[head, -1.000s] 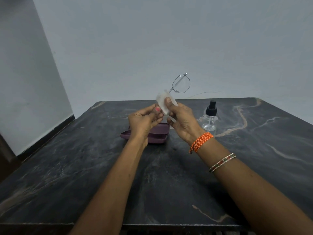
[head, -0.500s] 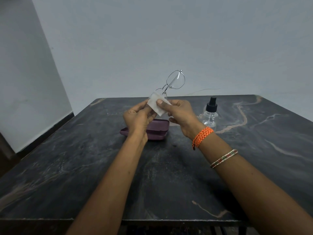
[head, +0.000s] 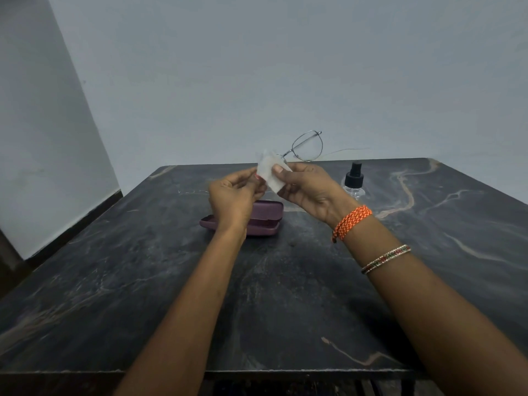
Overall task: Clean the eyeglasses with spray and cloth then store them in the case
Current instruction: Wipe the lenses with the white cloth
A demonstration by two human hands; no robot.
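Thin metal-framed eyeglasses [head: 308, 146] are held up above the far half of the table. A small white cloth [head: 270, 173] is wrapped over the lens nearer me, which it hides. My right hand [head: 307, 190] pinches the cloth on that lens with thumb on top. My left hand [head: 235, 195] grips the glasses from the left, its fingertips against the cloth. One lens and one temple arm stick out up and to the right. Below the hands lies the purple glasses case [head: 264, 221], lid open. The clear spray bottle [head: 354, 180] with a black cap stands right of my right hand.
The dark marbled table [head: 143, 281] has its front edge close to me and its left edge beside a white wall with a dark skirting. A plain wall rises behind the far edge.
Both hands have shifted slightly with the glasses. The cloth has moved over the covered lens, and the free lens has tilted more to the right than half a second ago.
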